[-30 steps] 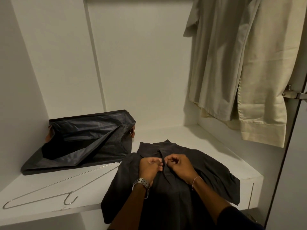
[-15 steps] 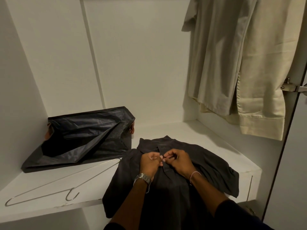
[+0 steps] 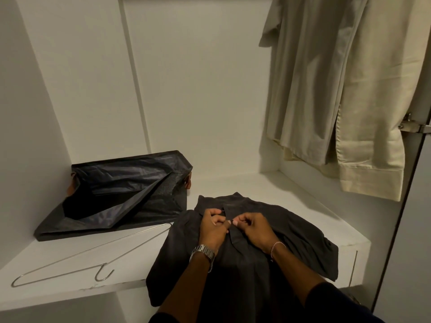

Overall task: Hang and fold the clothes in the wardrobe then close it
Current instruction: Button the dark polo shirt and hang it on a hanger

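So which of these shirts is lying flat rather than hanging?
The dark shirt on the shelf, under both hands; the two pale shirts hang at the right.

White wardrobe shelf [image 3: 268,185] carries three things: collapsed dark fabric bag [image 3: 121,194] far left, wire hanger [image 3: 77,259] near left, dark collared shirt [image 3: 291,231] right of centre, hem hanging over near edge.

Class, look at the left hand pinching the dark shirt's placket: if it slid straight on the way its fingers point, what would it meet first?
The left hand points rightward across the dark shirt, so it would almost at once meet the right hand, whose fingertips sit opposite, nearly touching. Depth looks level, though that is a judgement.
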